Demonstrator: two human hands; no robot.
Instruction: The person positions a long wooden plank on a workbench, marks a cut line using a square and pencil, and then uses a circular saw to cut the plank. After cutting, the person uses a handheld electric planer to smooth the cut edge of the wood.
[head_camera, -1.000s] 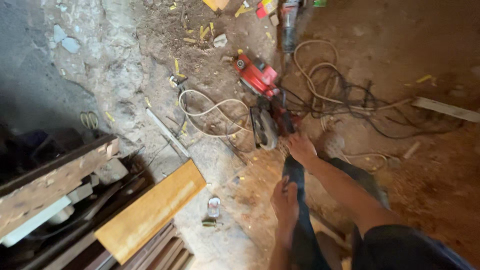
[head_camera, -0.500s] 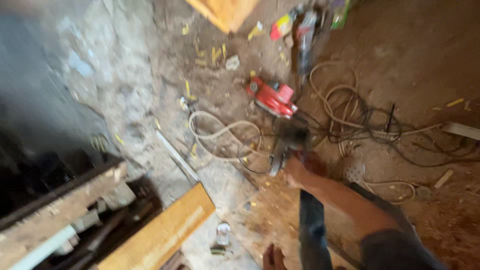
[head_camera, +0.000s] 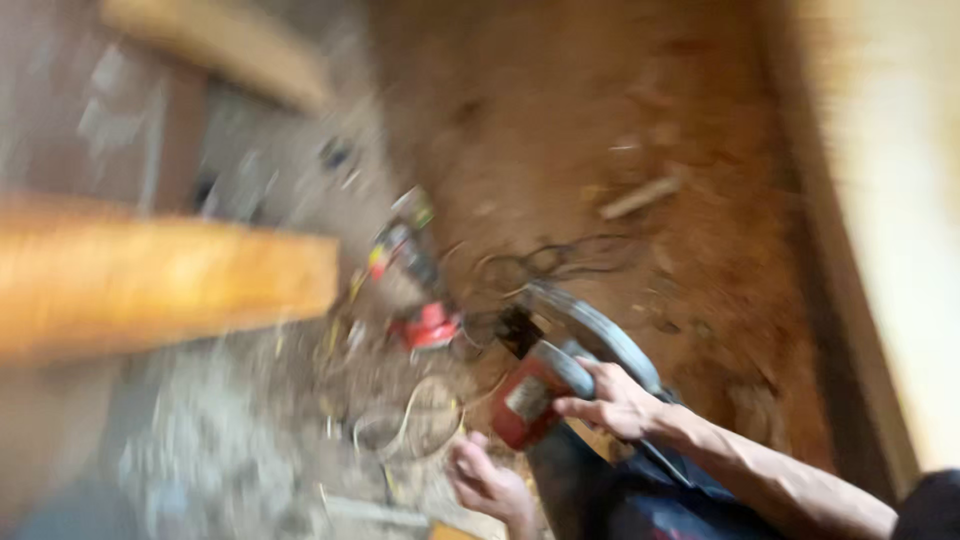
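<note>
The picture is strongly blurred by motion. My right hand (head_camera: 612, 400) grips a red and grey circular saw (head_camera: 560, 365), lifted off the floor with its round blade guard pointing up and right. My left hand (head_camera: 487, 482) hangs lower, fingers apart, holding nothing, close under the saw's red body. A dark trouser leg (head_camera: 590, 490) shows beneath both hands.
A long orange wooden board (head_camera: 160, 280) runs across the left. A second red power tool (head_camera: 430, 325) lies on the dusty floor among looped cables (head_camera: 410, 425). A pale wooden scrap (head_camera: 640, 197) lies on the brown dirt floor, and a light wall or panel (head_camera: 900, 220) fills the right.
My right hand has picked the circular saw up from the floor. The view has swung sharply, so the board now sits at the left.
</note>
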